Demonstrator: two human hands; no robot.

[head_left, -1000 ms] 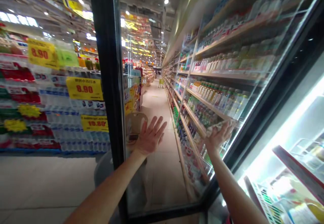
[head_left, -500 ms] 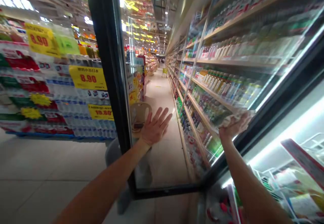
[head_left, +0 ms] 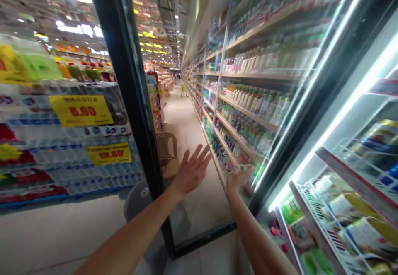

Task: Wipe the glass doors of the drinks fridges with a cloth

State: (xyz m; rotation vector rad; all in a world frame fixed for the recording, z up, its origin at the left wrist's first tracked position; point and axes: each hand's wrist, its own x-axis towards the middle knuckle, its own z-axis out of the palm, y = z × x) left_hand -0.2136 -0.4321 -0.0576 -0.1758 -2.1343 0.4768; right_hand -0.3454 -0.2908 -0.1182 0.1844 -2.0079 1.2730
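Observation:
A glass door [head_left: 202, 213] with a black frame stands swung open before me. My left hand [head_left: 192, 172] is spread against the pane near its lower middle, palm toward the glass, holding nothing. To its right, my right hand [head_left: 235, 184] is closed on a pale, crumpled cloth [head_left: 245, 170], pressed to the glass low on the hinge side. Motion blurs that hand, and its fingers are partly hidden by the cloth.
At right is a lit cooler with wire racks [head_left: 334, 225] of packaged goods. Left are stacked bottle packs [head_left: 81, 155] with yellow price signs [head_left: 81, 110]. A grey bin [head_left: 139, 200] stands by the door's edge; a tan chair [head_left: 169, 146] shows through the glass.
My right hand has slid the cloth down and left across the glass, closer to my left hand. My left hand stays spread on the pane. The view has turned to the right.

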